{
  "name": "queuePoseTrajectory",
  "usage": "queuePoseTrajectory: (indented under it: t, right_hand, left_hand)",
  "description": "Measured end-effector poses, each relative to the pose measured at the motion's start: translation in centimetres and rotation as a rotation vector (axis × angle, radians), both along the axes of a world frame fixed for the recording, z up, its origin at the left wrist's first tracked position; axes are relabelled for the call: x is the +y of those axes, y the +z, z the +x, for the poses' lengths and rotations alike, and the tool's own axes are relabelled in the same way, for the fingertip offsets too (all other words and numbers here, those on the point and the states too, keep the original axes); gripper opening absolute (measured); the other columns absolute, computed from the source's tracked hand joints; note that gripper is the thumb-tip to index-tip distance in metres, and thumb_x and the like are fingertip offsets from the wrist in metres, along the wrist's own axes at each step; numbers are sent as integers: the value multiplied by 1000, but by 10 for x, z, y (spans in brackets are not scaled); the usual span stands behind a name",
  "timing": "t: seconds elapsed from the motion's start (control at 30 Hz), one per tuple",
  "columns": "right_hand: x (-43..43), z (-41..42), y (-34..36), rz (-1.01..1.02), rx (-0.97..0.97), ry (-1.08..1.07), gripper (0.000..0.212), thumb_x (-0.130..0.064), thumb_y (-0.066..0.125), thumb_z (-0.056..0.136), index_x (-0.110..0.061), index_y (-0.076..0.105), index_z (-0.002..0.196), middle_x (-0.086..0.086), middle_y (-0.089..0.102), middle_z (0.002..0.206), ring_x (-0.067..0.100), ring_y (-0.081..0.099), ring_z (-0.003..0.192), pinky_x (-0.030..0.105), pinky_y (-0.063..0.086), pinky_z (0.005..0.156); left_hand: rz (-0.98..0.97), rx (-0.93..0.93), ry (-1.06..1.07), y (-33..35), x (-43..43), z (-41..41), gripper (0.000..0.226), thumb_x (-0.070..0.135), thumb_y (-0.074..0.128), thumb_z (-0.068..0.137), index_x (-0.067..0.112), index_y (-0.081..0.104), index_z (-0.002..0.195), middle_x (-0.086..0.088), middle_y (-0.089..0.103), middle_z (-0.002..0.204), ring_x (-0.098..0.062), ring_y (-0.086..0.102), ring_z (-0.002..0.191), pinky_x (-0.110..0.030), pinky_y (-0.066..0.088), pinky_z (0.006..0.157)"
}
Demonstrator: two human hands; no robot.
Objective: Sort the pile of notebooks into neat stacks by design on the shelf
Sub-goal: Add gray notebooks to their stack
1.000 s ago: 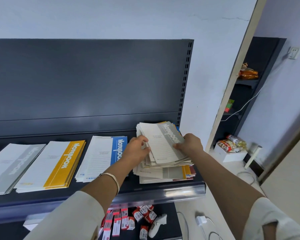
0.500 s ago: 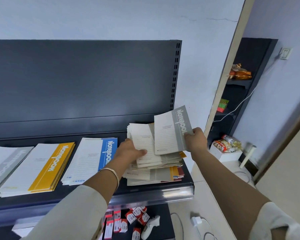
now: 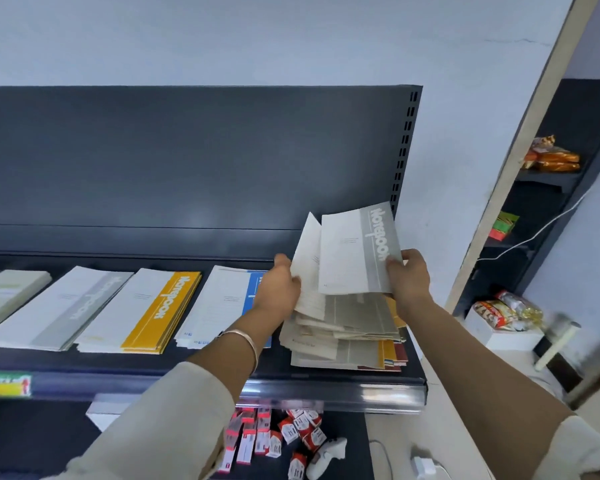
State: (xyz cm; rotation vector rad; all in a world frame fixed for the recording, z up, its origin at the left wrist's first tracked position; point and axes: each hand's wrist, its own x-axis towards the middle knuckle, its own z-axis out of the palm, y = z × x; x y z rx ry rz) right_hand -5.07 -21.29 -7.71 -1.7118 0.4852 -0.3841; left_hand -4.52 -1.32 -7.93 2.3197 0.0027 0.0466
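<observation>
The grey-banded notebook (image 3: 357, 251) is lifted clear above the unsorted pile (image 3: 347, 337) at the right end of the shelf (image 3: 201, 363), pinched at its lower right corner by the right hand (image 3: 407, 275). The left hand (image 3: 279, 289) grips the left edge of a 2nd notebook (image 3: 307, 271), tilted up just beside it, whose cover design I cannot make out. This looks like the picking step: notebooks drawn off the pile, not yet filed. The next move likely calls for carrying the grey one leftward over the blue stack (image 3: 222, 303) and the yellow stack (image 3: 146, 310) to the grey stack (image 3: 59, 306), then squaring its edges there. With a pale stack (image 3: 7, 292) at the far left, 4 stacks lie close side by side, so the free room is above them, before the back panel (image 3: 187, 161). The pile's ragged lower sheets reach near the front rail (image 3: 326, 389) and could slide off.
</observation>
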Motion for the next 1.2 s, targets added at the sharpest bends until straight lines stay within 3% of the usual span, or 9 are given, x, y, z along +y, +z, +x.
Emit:
queuePoseTrajectory:
  t: [0.1, 0.23, 0.33, 0.57, 0.7, 0.8, 1.0, 1.13, 1.2]
  right_hand:
    - [23, 6, 5, 56, -6, 56, 11, -17, 43, 96, -12, 46, 105, 13, 57, 110, 30, 59, 96, 53, 55, 82]
    - [73, 18, 14, 120, -28, 176, 16, -15, 38, 99, -8, 47, 110, 7, 55, 106, 22, 54, 90, 35, 54, 62]
    - [124, 23, 19, 206, -28, 240, 8, -14, 36, 100, -12, 44, 103, 2, 53, 96, 17, 53, 81, 29, 47, 55]
    - [270, 29, 3, 230, 64, 352, 10, -14, 33, 102, -14, 43, 103, 0, 53, 92, 13, 52, 77, 30, 49, 55]
    - [350, 36, -12, 230, 134, 336, 11, -22, 35, 102, -18, 44, 107, 6, 53, 101, 15, 53, 82, 39, 57, 80]
    - [388, 38, -17, 303, 154, 309, 13, -17, 35, 101, -18, 43, 112, 3, 51, 100, 16, 52, 83, 32, 54, 64]
    - [419, 45, -21, 289, 155, 247, 13, -14, 35, 101, -20, 40, 111, 3, 50, 103, 17, 53, 85, 29, 50, 56]
    - [432, 47, -28, 238, 186, 284, 12, -13, 35, 100, -20, 41, 108, 1, 50, 96, 17, 53, 82, 28, 49, 55]
    - [440, 47, -31, 218, 206, 320, 15, -12, 32, 101, -18, 41, 112, 2, 51, 97, 17, 53, 82, 29, 50, 55]
  left_hand:
    - [-341, 40, 56, 12, 26, -6, 9, 11, 36, 99, 11, 35, 107, -8, 54, 87, -27, 57, 61, -34, 51, 42]
    - [-581, 18, 178, 10, 100, -16, 11, 18, 36, 101, 13, 37, 111, -14, 56, 101, -26, 62, 66, -24, 47, 36]
    - [-675, -40, 311, 3, 170, -19, 15, 20, 38, 101, 13, 39, 114, -14, 55, 93, -22, 60, 54, -22, 46, 35]
    - [-700, -34, 416, -17, 309, -13, 17, 21, 37, 102, 11, 41, 115, -15, 51, 97, -29, 56, 64, -22, 48, 35]
    - [-664, -38, 436, -22, 391, -5, 12, 19, 43, 99, 13, 48, 108, -11, 50, 92, -24, 51, 68, -21, 47, 35]
    - [-647, -12, 490, -31, 440, 3, 18, 22, 47, 98, 11, 51, 112, -13, 51, 93, -27, 52, 67, -21, 47, 35]
    - [-649, 48, 500, -47, 479, 26, 21, 21, 49, 97, 11, 52, 115, -16, 53, 102, -34, 53, 79, -26, 51, 37]
    - [-385, 169, 467, -63, 481, 35, 23, 14, 52, 95, 4, 56, 115, -19, 57, 108, -36, 56, 90, -45, 57, 63]
    - [-232, 189, 441, -68, 482, 39, 23, 10, 54, 92, 1, 60, 112, -18, 60, 104, -35, 59, 87, -42, 57, 62]
